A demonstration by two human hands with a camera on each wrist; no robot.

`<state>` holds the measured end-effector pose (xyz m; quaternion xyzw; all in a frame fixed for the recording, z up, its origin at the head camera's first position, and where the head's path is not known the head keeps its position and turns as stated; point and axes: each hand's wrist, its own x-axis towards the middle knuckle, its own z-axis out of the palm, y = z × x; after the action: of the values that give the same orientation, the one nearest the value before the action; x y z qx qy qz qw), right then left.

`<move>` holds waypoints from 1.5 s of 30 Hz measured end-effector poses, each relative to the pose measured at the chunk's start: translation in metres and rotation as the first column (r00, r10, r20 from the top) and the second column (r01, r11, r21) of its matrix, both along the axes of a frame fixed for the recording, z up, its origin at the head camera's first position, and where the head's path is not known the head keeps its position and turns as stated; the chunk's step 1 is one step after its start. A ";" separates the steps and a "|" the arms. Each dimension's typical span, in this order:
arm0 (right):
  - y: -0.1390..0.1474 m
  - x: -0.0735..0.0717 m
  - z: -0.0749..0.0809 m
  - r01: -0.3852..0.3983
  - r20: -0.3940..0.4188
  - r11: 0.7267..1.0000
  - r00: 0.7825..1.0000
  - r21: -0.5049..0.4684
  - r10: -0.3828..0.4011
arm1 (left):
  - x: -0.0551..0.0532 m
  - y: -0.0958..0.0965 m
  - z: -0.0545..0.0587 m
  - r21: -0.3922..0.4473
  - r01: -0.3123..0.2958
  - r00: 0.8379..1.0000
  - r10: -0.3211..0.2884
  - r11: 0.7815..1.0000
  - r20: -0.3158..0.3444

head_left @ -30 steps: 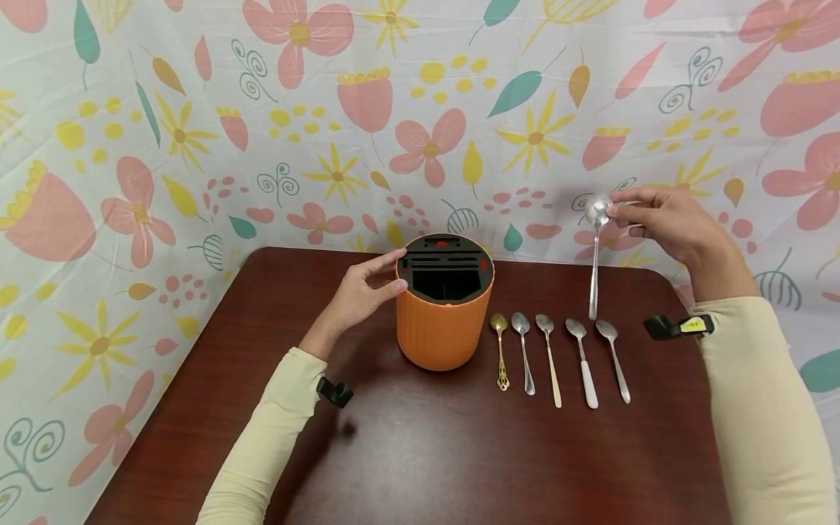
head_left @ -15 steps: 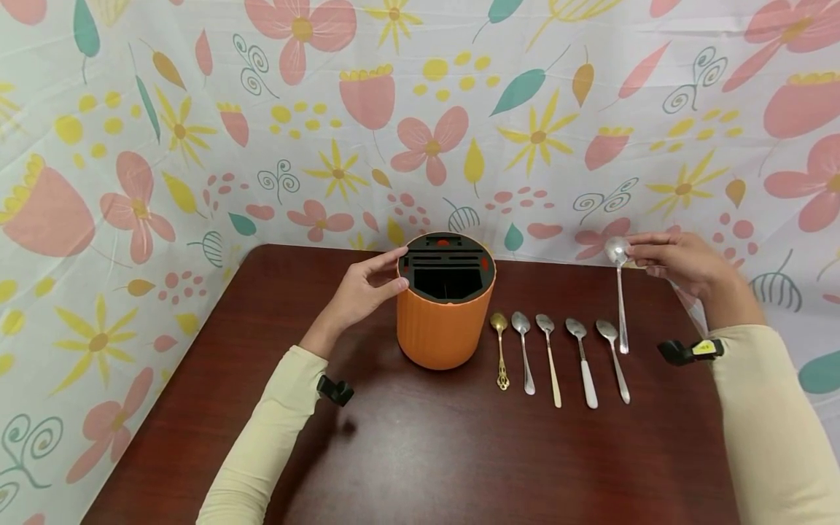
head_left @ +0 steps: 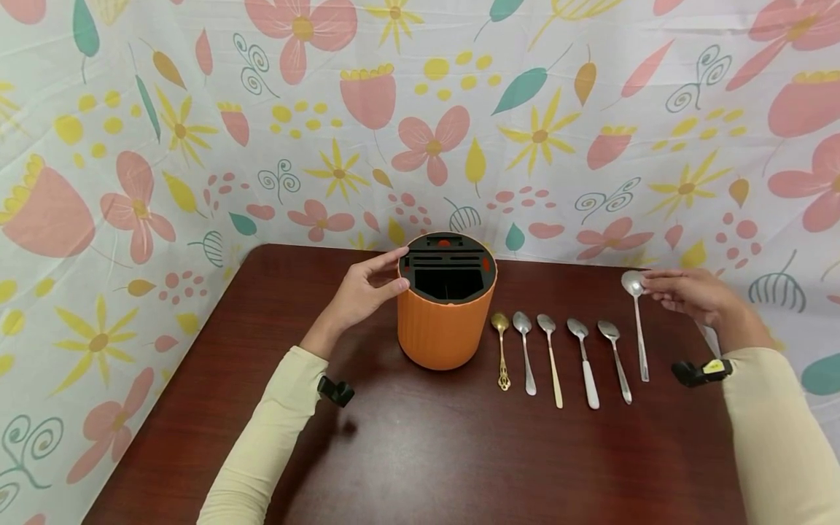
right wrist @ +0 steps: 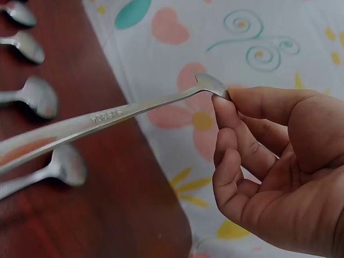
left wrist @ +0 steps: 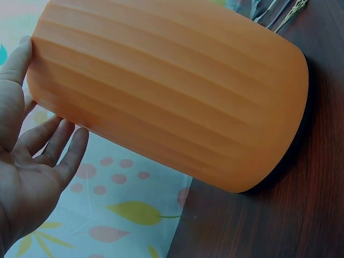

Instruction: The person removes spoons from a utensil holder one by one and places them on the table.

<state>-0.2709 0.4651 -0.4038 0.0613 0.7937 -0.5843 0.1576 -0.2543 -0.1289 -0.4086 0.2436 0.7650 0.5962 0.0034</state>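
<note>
My right hand [head_left: 695, 299] pinches a silver spoon [head_left: 642, 335] at its bowl between thumb and fingertips, the handle slanting down toward the table's right side. In the right wrist view this spoon [right wrist: 115, 114] has lettering stamped on its handle. My left hand [head_left: 361, 292] touches the upper left side of an orange utensil holder [head_left: 438, 335], thumb and index finger spread and fairly straight at the rim. The left wrist view shows the holder's ribbed wall [left wrist: 172, 97], with the other fingers loosely bent beside it. The holder stands upright; its black divided top has slots and a large opening.
Right of the holder several spoons lie in a row, bowls away from me: a gold ornate spoon [head_left: 502, 350], plain silver ones, one with a cream handle [head_left: 556, 375] and a white-handled spoon [head_left: 589, 379]. A flowered cloth [head_left: 315, 131] hangs behind the dark wooden table [head_left: 420, 452].
My right hand has lowered the silver spoon and moved it slightly right, to the right end of the row. My left hand has stayed at the holder.
</note>
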 end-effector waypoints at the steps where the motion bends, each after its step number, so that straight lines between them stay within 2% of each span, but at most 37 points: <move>1: 0.002 0.001 -0.002 -0.002 0.004 1.000 1.000 0.007 0.002 | 0.000 0.000 0.000 0.000 0.001 1.000 -0.001 1.000 0.000; 10: 0.022 0.008 -0.026 -0.050 0.058 0.997 0.997 0.054 0.047 | 0.002 0.002 0.001 -0.002 -0.002 1.000 0.002 1.000 0.005; 16: 0.031 0.013 -0.040 -0.059 0.088 0.998 0.994 0.006 0.058 | 0.002 0.002 0.001 -0.001 -0.003 1.000 0.003 1.000 0.011; 20: 0.032 0.015 -0.046 -0.062 0.107 0.998 0.992 -0.012 0.063 | 0.001 0.003 0.001 -0.005 -0.007 1.000 0.007 1.000 0.026; 25: 0.036 0.018 -0.054 -0.076 0.117 0.997 0.990 0.022 0.073 | 0.002 0.004 0.002 -0.008 -0.010 0.999 0.010 1.000 0.035; 30: 0.040 0.019 -0.065 -0.088 0.146 0.995 0.986 0.040 0.082 | 0.002 0.003 0.001 -0.005 -0.004 1.000 0.004 1.000 0.017; 37: 0.041 0.022 -0.072 -0.070 0.165 0.998 0.984 0.006 0.068 | 0.002 0.000 0.002 -0.015 -0.002 1.000 0.002 1.000 -0.011; 45: 0.039 0.026 -0.080 -0.071 0.144 0.997 0.987 0.016 0.068 | 0.002 0.000 0.002 -0.027 -0.012 1.000 0.012 1.000 -0.012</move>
<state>-0.2449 0.5037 -0.4837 0.0772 0.7882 -0.5640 0.2338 -0.2525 -0.1293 -0.4063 0.2424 0.7746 0.5842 -0.0014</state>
